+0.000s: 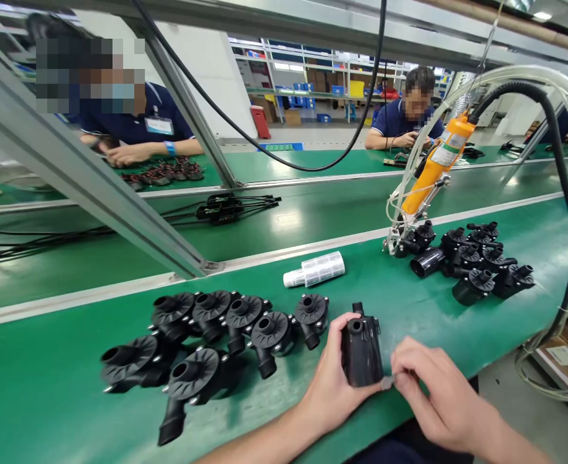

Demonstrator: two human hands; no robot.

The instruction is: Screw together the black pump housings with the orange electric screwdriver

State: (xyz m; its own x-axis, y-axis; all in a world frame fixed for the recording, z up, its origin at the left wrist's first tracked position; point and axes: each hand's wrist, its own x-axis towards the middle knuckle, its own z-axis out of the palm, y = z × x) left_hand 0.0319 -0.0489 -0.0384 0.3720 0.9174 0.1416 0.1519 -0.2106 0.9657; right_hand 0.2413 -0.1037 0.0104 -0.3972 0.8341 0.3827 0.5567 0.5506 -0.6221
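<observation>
My left hand [334, 380] is wrapped round a black water pump [365, 354], thumb along its lower end and fingers at its far side. The pump's smooth cylindrical body faces me, with its pipe stubs pointing away. Close by on the right, my right hand [433, 386] is closed in a pinch at the tip of my left thumb. A small greyish bit shows between them, too small to name. Several more black pumps [271, 332] stand on the green bench left of my hands. Beyond the held pump lies a roll of clear-and-white labels [320, 269].
An orange powered screwdriver [438, 164] with hoses hangs over another group of black pumps [474, 287] on the right. A metal frame post [95, 167] slants across the left. Black cables [225, 207] lie on the middle belt. Two people sit working across the line.
</observation>
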